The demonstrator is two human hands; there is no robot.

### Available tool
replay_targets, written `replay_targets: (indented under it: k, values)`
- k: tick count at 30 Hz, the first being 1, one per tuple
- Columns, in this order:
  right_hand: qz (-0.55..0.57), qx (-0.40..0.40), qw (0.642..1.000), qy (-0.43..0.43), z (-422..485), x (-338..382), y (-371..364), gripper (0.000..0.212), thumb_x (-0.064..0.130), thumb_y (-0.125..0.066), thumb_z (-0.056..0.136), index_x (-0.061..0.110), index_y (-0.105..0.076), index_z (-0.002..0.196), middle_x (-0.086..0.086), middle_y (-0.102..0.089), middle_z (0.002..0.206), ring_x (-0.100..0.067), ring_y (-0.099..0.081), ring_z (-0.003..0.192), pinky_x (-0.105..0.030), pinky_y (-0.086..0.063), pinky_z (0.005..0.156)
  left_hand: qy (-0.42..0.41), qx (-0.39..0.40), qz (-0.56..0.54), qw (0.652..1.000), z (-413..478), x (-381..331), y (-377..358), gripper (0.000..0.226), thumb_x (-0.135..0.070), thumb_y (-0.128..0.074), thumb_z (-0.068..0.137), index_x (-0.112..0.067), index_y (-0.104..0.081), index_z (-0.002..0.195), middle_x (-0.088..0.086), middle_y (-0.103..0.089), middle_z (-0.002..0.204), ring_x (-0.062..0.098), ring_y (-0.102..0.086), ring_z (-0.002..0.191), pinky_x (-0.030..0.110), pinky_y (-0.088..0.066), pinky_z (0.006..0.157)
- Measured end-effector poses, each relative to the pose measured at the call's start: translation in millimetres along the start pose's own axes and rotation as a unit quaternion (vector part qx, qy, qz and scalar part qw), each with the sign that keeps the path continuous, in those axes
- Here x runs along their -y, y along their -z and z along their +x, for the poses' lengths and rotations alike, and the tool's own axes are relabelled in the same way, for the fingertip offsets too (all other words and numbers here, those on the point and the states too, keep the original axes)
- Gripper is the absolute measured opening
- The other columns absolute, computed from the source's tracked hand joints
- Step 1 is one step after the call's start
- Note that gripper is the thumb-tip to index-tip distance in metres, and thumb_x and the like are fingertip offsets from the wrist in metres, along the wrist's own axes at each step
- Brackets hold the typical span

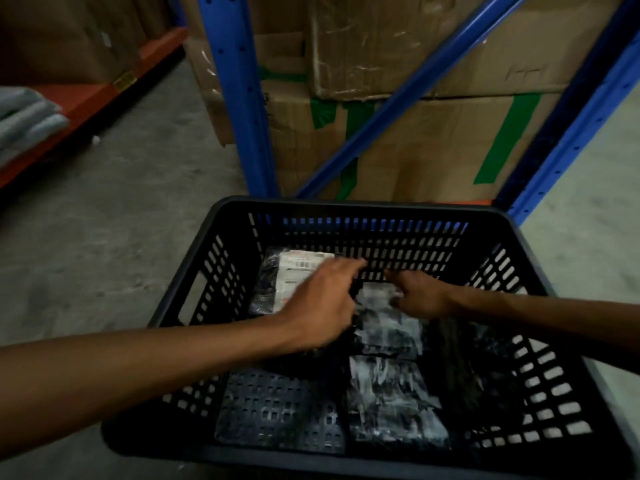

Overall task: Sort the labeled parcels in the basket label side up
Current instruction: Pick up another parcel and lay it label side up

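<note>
A black slotted plastic basket point(221, 271) stands on the floor in front of me. Several dark plastic-wrapped parcels lie inside. One parcel point(294, 271) at the back left shows its white label facing up. My left hand point(322, 306) reaches over it, fingers extended toward the back wall. Another glossy parcel point(384, 323) lies in the middle, and my right hand point(419, 296) rests on its far end, fingers bent; the grip is blurred. A third parcel point(391, 403) lies nearer to me with no clear label in sight.
Blue rack uprights point(242, 98) and stacked cardboard boxes point(415, 140) with green tape stand just behind the basket. An orange shelf beam point(97, 98) with grey folded cloth runs at the left. Bare concrete floor point(121, 220) lies left of the basket.
</note>
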State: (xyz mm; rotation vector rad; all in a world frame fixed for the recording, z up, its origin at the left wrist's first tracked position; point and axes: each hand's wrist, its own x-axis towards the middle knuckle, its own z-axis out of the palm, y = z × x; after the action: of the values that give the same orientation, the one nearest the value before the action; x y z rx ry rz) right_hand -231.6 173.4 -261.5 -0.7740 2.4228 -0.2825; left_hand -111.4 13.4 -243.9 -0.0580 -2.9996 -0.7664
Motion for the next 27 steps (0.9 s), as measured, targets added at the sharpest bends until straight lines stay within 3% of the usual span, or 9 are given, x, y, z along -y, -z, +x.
replay_targets:
  k: [3, 6, 8, 10, 14, 17, 22, 25, 27]
  values:
    - [-0.136, 0.067, 0.988, -0.007, -21.1, -31.4, -17.2, 0.056, 0.025, -0.054, 0.095, 0.003, -0.039, 0.144, -0.018, -0.049, 0.146, -0.032, -0.050, 0.132, -0.031, -0.038, 0.107, -0.047, 0.166, 0.141, 0.975, 16.1, -24.5, -37.8, 0.055, -0.009, -0.057, 0.083, -0.005, -0.049, 0.137, 0.017, -0.052, 0.137, 0.033, -0.047, 0.127, 0.041, -0.044, 0.106]
    - [-0.245, 0.113, 0.963, 0.008, -16.2, -41.1, -43.1, 0.059, 0.025, -0.044, 0.100, -0.006, -0.030, 0.149, -0.029, -0.027, 0.157, -0.041, -0.027, 0.145, -0.044, -0.021, 0.120, -0.021, 0.328, 0.380, 0.864, 28.4, -24.0, -75.4, 0.072, -0.024, -0.057, 0.092, -0.002, -0.027, 0.153, 0.024, -0.021, 0.160, 0.044, -0.015, 0.147, 0.050, -0.017, 0.122]
    - [-0.293, 0.099, 0.951, 0.004, -2.7, -45.0, -57.6, 0.068, 0.030, -0.038, 0.102, -0.007, -0.010, 0.152, -0.029, -0.006, 0.162, -0.044, -0.007, 0.150, -0.048, -0.013, 0.122, -0.037, 0.364, 0.487, 0.793, 34.3, -17.6, -97.2, 0.076, -0.039, -0.044, 0.099, -0.005, -0.008, 0.158, 0.022, 0.003, 0.165, 0.046, 0.004, 0.151, 0.056, 0.000, 0.122]
    - [-0.305, 0.100, 0.946, -0.035, 7.2, -46.5, -74.6, 0.077, 0.035, -0.035, 0.102, -0.005, 0.006, 0.153, -0.024, 0.008, 0.163, -0.040, 0.005, 0.151, -0.047, -0.009, 0.123, -0.030, 0.374, 0.521, 0.766, 38.1, -11.9, -117.1, 0.077, -0.047, -0.038, 0.100, -0.009, -0.006, 0.158, 0.019, 0.011, 0.165, 0.045, 0.011, 0.150, 0.058, 0.004, 0.121]
    - [-0.279, 0.052, 0.953, -0.110, 13.1, -48.8, -106.6, 0.068, 0.025, -0.024, 0.105, -0.006, 0.016, 0.150, -0.024, 0.015, 0.162, -0.043, 0.014, 0.149, -0.050, -0.007, 0.122, 0.050, 0.351, 0.503, 0.789, 35.9, -10.8, -146.3, 0.075, -0.042, -0.036, 0.103, -0.004, 0.002, 0.157, 0.022, 0.018, 0.163, 0.050, 0.016, 0.147, 0.061, 0.001, 0.120]
    - [-0.283, -0.005, 0.954, -0.096, 13.1, -51.3, -113.0, 0.066, 0.023, -0.022, 0.105, -0.010, 0.014, 0.149, -0.031, 0.011, 0.160, -0.048, 0.009, 0.148, -0.053, -0.012, 0.121, 0.065, 0.299, 0.478, 0.823, 30.3, -7.9, -153.1, 0.071, -0.036, -0.029, 0.105, 0.001, 0.005, 0.155, 0.023, 0.019, 0.162, 0.051, 0.017, 0.146, 0.061, 0.002, 0.120]
    - [-0.282, 0.035, 0.955, -0.083, 8.0, -49.6, -102.4, 0.066, 0.021, -0.024, 0.104, -0.008, 0.013, 0.150, -0.029, 0.012, 0.161, -0.045, 0.009, 0.149, -0.049, -0.008, 0.122, 0.067, 0.280, 0.400, 0.870, 22.1, -2.5, -136.6, 0.075, -0.021, -0.038, 0.104, 0.005, 0.012, 0.153, 0.025, 0.023, 0.160, 0.045, 0.019, 0.148, 0.050, 0.004, 0.121]
    - [-0.270, 0.069, 0.959, -0.041, -0.2, -47.7, -76.3, 0.075, 0.015, -0.040, 0.099, -0.011, 0.009, 0.150, -0.033, 0.010, 0.160, -0.046, 0.006, 0.149, -0.046, -0.006, 0.122, 0.093, 0.301, 0.297, 0.901, 25.1, -10.6, -112.4, 0.091, 0.002, -0.052, 0.093, 0.003, 0.017, 0.152, 0.024, 0.023, 0.161, 0.040, 0.017, 0.150, 0.043, -0.001, 0.125]
    - [-0.254, 0.094, 0.963, -0.008, -5.3, -44.1, -55.9, 0.081, 0.012, -0.052, 0.095, -0.011, 0.001, 0.151, -0.034, 0.000, 0.160, -0.044, -0.005, 0.150, -0.042, -0.010, 0.122, 0.101, 0.324, 0.235, 0.911, 29.7, -18.9, -92.1, 0.093, 0.009, -0.055, 0.089, 0.003, 0.012, 0.154, 0.024, 0.017, 0.163, 0.039, 0.012, 0.152, 0.041, -0.006, 0.126]
